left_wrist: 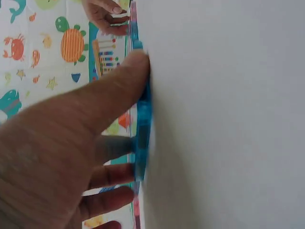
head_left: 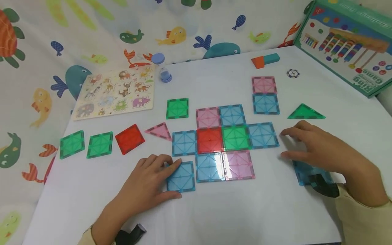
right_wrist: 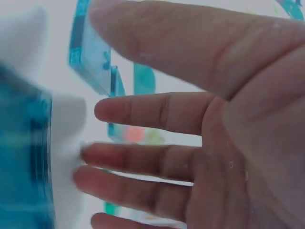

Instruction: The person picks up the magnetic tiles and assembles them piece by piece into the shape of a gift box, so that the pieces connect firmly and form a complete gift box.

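Observation:
My left hand (head_left: 150, 180) grips a blue square magnetic tile (head_left: 182, 177) between thumb and fingers, at the lower left of a joined tile layout. In the left wrist view, the thumb and fingertips hold this blue tile (left_wrist: 144, 119) by its edges, close over the white tabletop. The layout holds a red tile (head_left: 209, 140), a green tile (head_left: 235, 137), and several pink and blue ones. My right hand (head_left: 318, 146) holds nothing, its fingers spread and loosely bent to the right of the layout's blue end tile (head_left: 263, 135). Partly hidden under it lies another blue tile (head_left: 303, 173).
Loose green, red and pink tiles lie left, including a red square (head_left: 130, 139). A green triangle (head_left: 306, 112) and a pink tile (head_left: 264, 85) joined to a blue one lie right. Behind are an animal puzzle board (head_left: 117, 92), a small bottle (head_left: 165, 73) and a game box (head_left: 346, 44).

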`<state>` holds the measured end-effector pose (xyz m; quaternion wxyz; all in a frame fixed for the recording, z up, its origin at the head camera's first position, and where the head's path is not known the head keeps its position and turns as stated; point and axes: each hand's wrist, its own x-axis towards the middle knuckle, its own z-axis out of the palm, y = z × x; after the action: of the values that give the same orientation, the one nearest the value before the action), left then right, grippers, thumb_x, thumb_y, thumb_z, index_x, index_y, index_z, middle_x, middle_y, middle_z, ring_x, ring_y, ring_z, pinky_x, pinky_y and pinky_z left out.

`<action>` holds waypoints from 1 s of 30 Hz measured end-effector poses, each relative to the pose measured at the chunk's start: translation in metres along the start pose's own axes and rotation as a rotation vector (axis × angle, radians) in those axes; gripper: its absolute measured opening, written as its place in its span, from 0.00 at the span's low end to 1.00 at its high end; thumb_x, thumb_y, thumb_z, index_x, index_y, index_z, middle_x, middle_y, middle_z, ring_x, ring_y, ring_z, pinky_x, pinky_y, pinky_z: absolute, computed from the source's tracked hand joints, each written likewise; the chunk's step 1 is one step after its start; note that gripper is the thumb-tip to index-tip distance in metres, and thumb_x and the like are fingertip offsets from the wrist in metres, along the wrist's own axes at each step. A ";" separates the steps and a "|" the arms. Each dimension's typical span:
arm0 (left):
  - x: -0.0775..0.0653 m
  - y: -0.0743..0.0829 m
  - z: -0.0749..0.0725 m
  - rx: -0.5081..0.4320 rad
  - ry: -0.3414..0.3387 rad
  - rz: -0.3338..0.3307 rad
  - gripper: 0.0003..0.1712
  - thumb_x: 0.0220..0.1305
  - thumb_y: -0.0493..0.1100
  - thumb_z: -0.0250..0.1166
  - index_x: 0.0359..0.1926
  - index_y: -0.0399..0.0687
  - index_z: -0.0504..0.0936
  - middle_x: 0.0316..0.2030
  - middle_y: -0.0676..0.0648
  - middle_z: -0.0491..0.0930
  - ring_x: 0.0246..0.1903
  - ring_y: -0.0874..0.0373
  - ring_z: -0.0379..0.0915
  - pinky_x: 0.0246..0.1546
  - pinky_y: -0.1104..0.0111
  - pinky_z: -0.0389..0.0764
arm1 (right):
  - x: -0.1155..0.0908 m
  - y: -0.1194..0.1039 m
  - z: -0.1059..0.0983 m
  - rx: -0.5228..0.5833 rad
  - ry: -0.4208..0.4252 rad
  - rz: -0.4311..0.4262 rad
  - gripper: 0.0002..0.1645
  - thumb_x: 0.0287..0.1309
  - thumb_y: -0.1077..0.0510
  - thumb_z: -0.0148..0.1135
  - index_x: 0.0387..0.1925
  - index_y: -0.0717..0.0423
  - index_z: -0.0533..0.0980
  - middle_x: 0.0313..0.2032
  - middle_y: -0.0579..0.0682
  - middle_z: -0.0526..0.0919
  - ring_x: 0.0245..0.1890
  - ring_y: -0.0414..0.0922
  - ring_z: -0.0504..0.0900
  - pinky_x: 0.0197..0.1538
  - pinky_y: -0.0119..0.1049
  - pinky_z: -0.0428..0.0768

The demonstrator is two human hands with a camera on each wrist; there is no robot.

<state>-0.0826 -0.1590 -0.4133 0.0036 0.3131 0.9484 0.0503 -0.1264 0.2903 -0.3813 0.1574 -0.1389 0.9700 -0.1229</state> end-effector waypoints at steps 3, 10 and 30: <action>0.007 0.001 0.004 0.027 0.018 0.035 0.50 0.45 0.79 0.59 0.65 0.60 0.70 0.52 0.52 0.69 0.50 0.55 0.63 0.47 0.56 0.68 | -0.015 -0.005 0.007 -0.027 -0.004 0.019 0.47 0.42 0.26 0.64 0.58 0.49 0.72 0.53 0.56 0.71 0.51 0.55 0.72 0.47 0.58 0.76; 0.019 -0.005 0.004 0.010 0.022 0.043 0.59 0.45 0.80 0.56 0.73 0.56 0.55 0.69 0.49 0.56 0.62 0.50 0.54 0.53 0.51 0.66 | -0.066 -0.001 0.030 -0.172 -0.020 0.091 0.63 0.23 0.17 0.61 0.63 0.45 0.66 0.58 0.62 0.63 0.49 0.62 0.67 0.42 0.59 0.78; 0.034 -0.022 0.019 -0.097 0.062 0.083 0.53 0.53 0.77 0.53 0.74 0.59 0.50 0.73 0.54 0.45 0.71 0.50 0.40 0.58 0.52 0.61 | -0.067 -0.029 0.053 -0.104 0.269 -0.156 0.38 0.38 0.53 0.77 0.57 0.38 0.76 0.53 0.45 0.70 0.47 0.41 0.68 0.39 0.39 0.81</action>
<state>-0.1217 -0.1546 -0.4333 -0.0125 0.3497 0.9308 0.1060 -0.0404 0.2740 -0.4040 0.0086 -0.2041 0.9736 -0.1018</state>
